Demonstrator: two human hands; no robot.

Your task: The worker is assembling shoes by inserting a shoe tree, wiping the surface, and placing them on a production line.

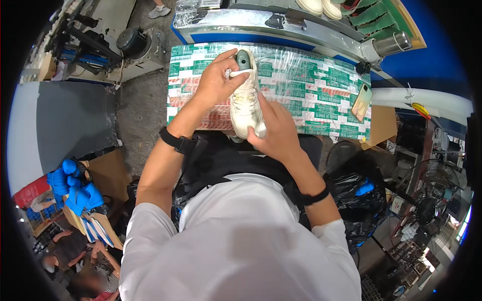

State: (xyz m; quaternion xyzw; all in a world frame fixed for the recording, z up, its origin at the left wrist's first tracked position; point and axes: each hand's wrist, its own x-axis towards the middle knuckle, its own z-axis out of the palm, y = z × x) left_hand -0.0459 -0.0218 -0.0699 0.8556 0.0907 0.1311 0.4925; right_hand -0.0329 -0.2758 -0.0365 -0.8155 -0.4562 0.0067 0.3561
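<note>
A cream lace-up sneaker is held over the worktable, its toe toward me and its heel away. In its opening sits a dark green shoe last with a round hole in it. My left hand is closed at the opening, thumb and fingers pinching the pale collar or tongue edge. Along the shoe's right side lies my right hand, its thumb by the toe and a finger against the upper. A small whitish patch shows beside that thumb; whether it is sole or a separate piece I cannot tell. The sneaker's underside is hidden.
Green and white printed tape covers the worktable. A phone lies at its right end. Beyond runs a metal-edged conveyor carrying another pair of pale shoes. A motor stands left, black bags right; people sit lower left.
</note>
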